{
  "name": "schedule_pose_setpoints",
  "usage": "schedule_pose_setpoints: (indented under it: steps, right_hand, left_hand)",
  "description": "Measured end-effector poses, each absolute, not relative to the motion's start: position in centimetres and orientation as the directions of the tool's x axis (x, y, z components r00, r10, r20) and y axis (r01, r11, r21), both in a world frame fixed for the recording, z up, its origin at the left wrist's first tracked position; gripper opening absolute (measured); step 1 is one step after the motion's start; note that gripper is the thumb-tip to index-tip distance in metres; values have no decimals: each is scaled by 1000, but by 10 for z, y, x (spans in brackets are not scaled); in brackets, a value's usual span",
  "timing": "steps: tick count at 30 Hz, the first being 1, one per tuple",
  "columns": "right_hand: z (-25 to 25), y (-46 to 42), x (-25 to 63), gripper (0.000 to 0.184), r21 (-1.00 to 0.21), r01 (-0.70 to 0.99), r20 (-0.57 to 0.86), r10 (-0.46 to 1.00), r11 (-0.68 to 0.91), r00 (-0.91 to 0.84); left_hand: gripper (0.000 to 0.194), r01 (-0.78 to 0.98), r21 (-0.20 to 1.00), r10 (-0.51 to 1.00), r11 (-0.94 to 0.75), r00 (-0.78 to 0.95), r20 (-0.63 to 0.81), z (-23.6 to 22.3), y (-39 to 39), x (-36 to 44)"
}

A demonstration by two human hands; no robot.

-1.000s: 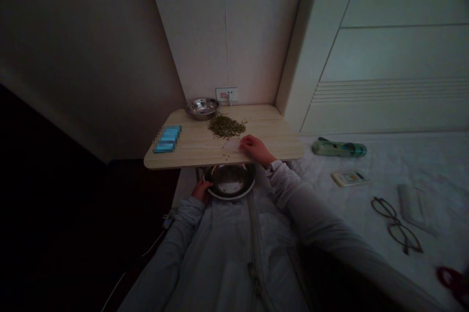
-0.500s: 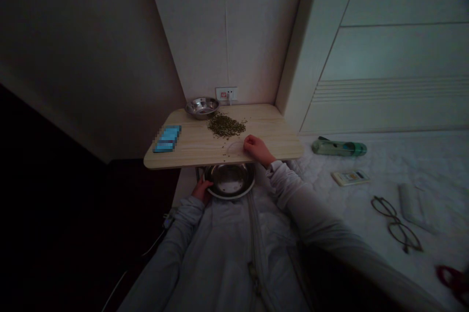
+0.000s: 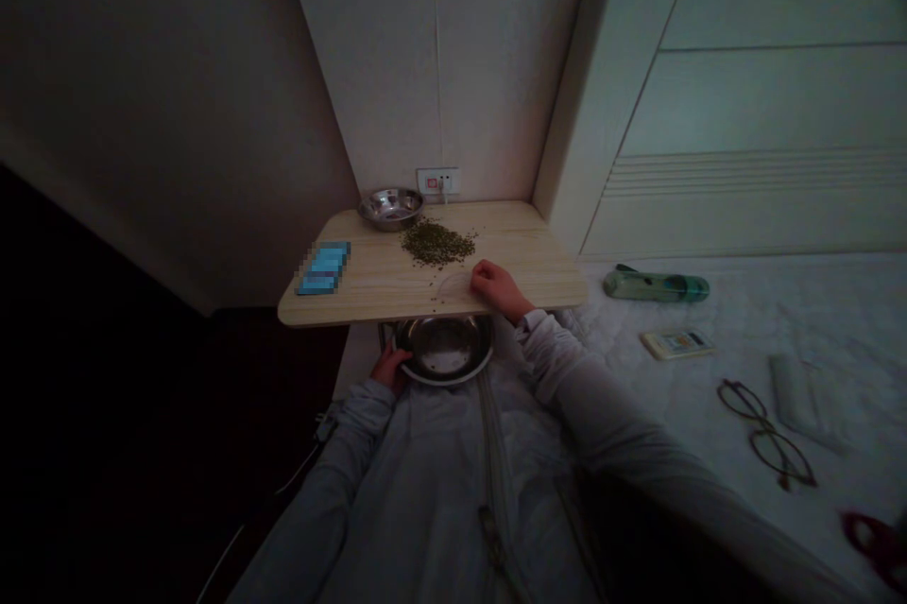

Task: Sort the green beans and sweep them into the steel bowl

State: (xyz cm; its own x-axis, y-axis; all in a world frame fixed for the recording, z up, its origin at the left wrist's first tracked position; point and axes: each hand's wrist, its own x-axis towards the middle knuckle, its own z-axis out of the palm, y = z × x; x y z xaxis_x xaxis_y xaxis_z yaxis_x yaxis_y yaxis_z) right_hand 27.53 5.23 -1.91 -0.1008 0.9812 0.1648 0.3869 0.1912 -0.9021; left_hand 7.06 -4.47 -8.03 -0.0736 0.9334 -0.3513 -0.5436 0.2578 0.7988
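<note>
My left hand (image 3: 389, 368) is closed on the left rim of a shiny metal bowl (image 3: 448, 351), held at my lap just below the table's front edge. A few small specks lie inside it. On the wooden table (image 3: 528, 250), my right hand (image 3: 499, 290) is closed on a clear, thin, curved-edged piece (image 3: 455, 284) that looks like plastic; its exact kind is hard to make out. Beyond that piece spreads a pile of small greenish-brown grains (image 3: 437, 243), with a few loose ones nearer the front edge.
A second metal bowl (image 3: 391, 209) stands at the table's back left, and a blurred blue phone-like screen (image 3: 324, 268) lies at the left. On the bed at right are a green bottle (image 3: 656, 285), a phone (image 3: 678, 344) and glasses (image 3: 767, 434). A wall socket (image 3: 437, 181) sits behind.
Both hands stay almost where they were, the left at the bowl and the right on the clear piece. A few loose grains by the front edge seem slightly shifted.
</note>
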Motion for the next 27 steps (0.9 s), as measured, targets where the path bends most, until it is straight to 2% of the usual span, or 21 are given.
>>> schedule_pose_setpoints:
  steps: [5, 12, 21, 27]
  right_hand:
    - [-21, 53, 276, 9, -888, 406, 197, 976, 216, -89]
    - [-19, 50, 275, 8, -868, 436, 181, 969, 237, -166]
    - [-21, 53, 276, 10, -883, 409, 132, 958, 230, -253]
    - [-18, 51, 275, 9, -904, 370, 121, 958, 214, -259]
  left_hand:
    - [57, -542, 805, 943, 242, -64, -326, -73, -49, 72]
    - [60, -554, 792, 937, 257, -57, -344, -76, -48, 72]
    - [62, -534, 808, 944, 250, -52, -326, -76, -48, 71]
    - [57, -539, 805, 941, 249, -63, -334, -78, -45, 71]
